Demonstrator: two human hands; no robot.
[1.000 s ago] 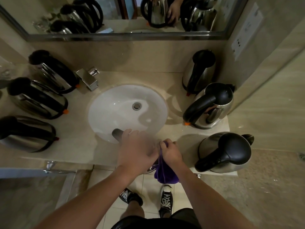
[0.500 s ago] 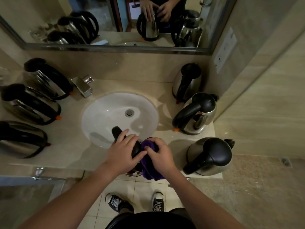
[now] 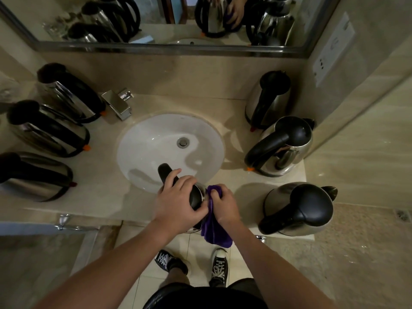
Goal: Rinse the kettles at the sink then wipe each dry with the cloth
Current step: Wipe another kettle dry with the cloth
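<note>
A steel kettle with a black lid and handle (image 3: 166, 173) stands at the near rim of the white sink (image 3: 156, 141). My left hand (image 3: 178, 201) grips its black lid from above, hiding most of the body. My right hand (image 3: 224, 205) grips a purple cloth (image 3: 215, 233) and presses it against the kettle's right side. The cloth's lower end hangs over the counter's front edge.
Three steel kettles stand left of the sink, the middle one (image 3: 48, 130) among them, and three more on the right, including the nearest (image 3: 298, 208). A chrome tap (image 3: 117, 103) sits at the back left. A mirror (image 3: 169, 21) and a wall socket (image 3: 332, 47) are behind.
My right hand has slid the cloth up and down the kettle's right side; it now bunches near the lid. My left hand stays on the lid. The view shifted slightly.
</note>
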